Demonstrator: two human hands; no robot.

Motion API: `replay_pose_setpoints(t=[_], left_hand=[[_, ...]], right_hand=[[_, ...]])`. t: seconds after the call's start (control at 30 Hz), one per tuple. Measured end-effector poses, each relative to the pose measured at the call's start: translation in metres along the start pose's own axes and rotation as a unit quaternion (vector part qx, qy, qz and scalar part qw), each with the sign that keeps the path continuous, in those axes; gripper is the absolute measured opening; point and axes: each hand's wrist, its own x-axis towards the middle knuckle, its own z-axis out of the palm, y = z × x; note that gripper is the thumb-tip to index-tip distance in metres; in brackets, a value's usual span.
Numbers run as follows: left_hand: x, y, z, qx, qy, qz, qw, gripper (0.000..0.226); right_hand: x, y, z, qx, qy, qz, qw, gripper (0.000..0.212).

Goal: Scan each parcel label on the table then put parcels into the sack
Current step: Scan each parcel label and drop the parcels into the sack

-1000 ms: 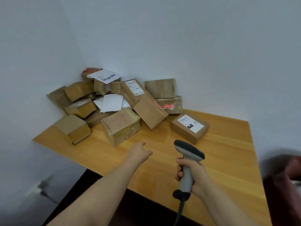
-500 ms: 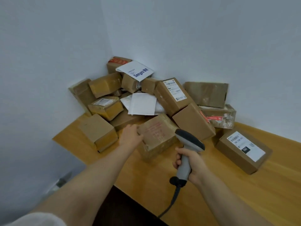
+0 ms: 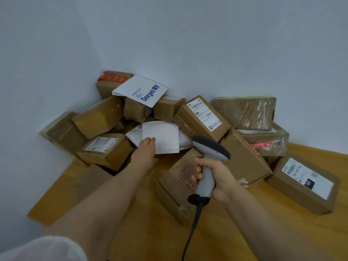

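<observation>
Many brown cardboard parcels [image 3: 101,117] lie heaped against the wall corner on the light wooden table [image 3: 282,232], with a white padded envelope [image 3: 163,136] in their midst. The left hand [image 3: 145,151] lays its fingers on that envelope's near corner; whether it pinches it cannot be told. The right hand [image 3: 220,176] is wrapped around the handle of a grey handheld barcode scanner [image 3: 211,147], held above a taped cardboard box [image 3: 173,185].
</observation>
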Motion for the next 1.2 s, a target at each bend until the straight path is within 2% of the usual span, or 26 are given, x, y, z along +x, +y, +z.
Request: replay_pose_setpoints(t=[0.07, 0.13, 0.27, 0.43, 0.53, 0.63, 0.8, 0.9, 0.97, 1.1, 1.2], left_hand=[[0.02, -0.008, 0.01, 0.033, -0.012, 0.028, 0.999, 0.097], [0.032, -0.015, 0.021, 0.069, -0.011, 0.044, 0.997, 0.101], [0.049, -0.024, 0.03, 0.069, 0.056, 0.087, 0.992, 0.076], [0.038, -0.035, 0.006, -0.048, 0.091, 0.151, 0.983, 0.04], [0.019, -0.038, -0.022, -0.159, 0.156, 0.08, 0.972, 0.028], [-0.006, -0.037, -0.051, -0.285, 0.2, 0.006, 0.937, 0.025], [-0.062, -0.03, -0.072, -0.468, 0.205, -0.115, 0.852, 0.014], [-0.101, -0.022, -0.076, -0.5, 0.194, -0.16, 0.829, 0.008], [-0.124, -0.018, -0.077, -0.511, 0.206, -0.174, 0.816, 0.016], [-0.161, -0.01, -0.082, -0.522, 0.213, -0.192, 0.803, 0.01], [-0.177, -0.008, -0.084, -0.524, 0.206, -0.2, 0.801, 0.018]], right_hand=[[0.015, 0.005, 0.014, 0.023, 0.021, 0.012, 0.999, 0.022], [0.024, 0.014, 0.027, 0.035, 0.042, 0.016, 0.998, 0.02], [0.034, 0.026, 0.043, 0.05, 0.069, 0.0, 0.996, 0.017], [0.028, 0.03, 0.05, 0.043, 0.078, -0.014, 0.996, 0.019], [0.015, 0.033, 0.055, 0.018, 0.056, -0.024, 0.998, 0.015], [-0.004, 0.036, 0.057, -0.018, 0.022, -0.043, 0.999, 0.012], [-0.049, 0.048, 0.045, -0.094, -0.036, -0.069, 0.993, 0.009], [-0.082, 0.058, 0.032, -0.131, -0.057, -0.085, 0.986, 0.009], [-0.102, 0.063, 0.025, -0.161, -0.068, -0.093, 0.98, 0.01], [-0.126, 0.072, 0.017, -0.197, -0.071, -0.093, 0.973, 0.014], [-0.142, 0.077, 0.013, -0.213, -0.077, -0.091, 0.97, 0.014]])
